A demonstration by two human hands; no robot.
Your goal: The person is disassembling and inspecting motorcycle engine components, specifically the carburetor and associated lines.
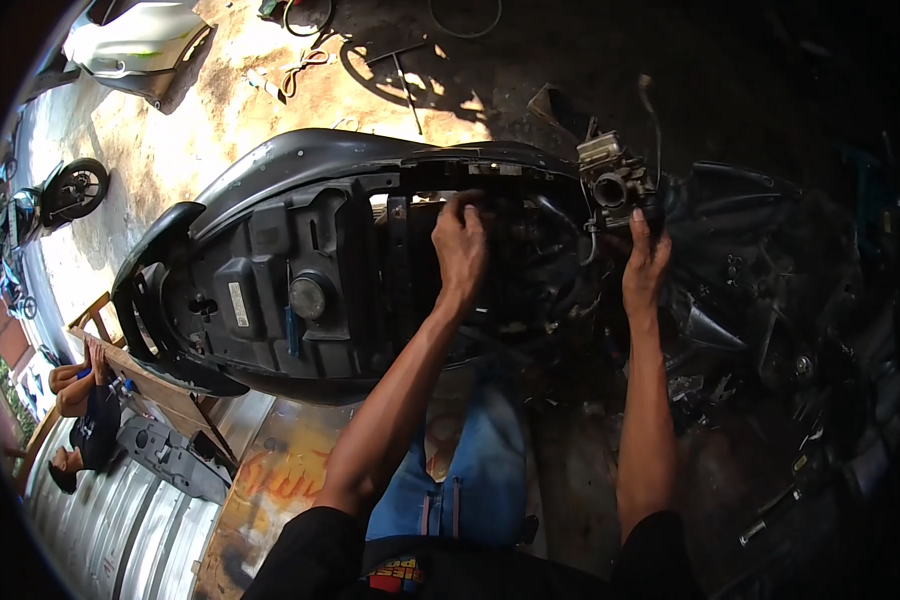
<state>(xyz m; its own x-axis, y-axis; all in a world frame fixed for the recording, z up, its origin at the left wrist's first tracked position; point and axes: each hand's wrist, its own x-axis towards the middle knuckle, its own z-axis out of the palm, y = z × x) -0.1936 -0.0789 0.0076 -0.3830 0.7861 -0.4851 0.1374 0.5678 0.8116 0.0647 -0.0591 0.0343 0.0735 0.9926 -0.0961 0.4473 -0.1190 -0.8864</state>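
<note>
Carburetor [607, 180], lower edge in right hand [648, 254], sits clear of left hand [460, 247].

Cap [308, 297] on m/bike [270, 165], L of carb [608, 187].

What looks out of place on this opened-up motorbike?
A blue-handled tool, probably a screwdriver, lies beside the round cap on the black motorbike. It looks odd there because it seems loose, not a fitted part.

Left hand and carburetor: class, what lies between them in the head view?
In the head view, the motorbike's dark, open midsection lies between the left hand and the carburetor, with a curved tube showing there.
</note>
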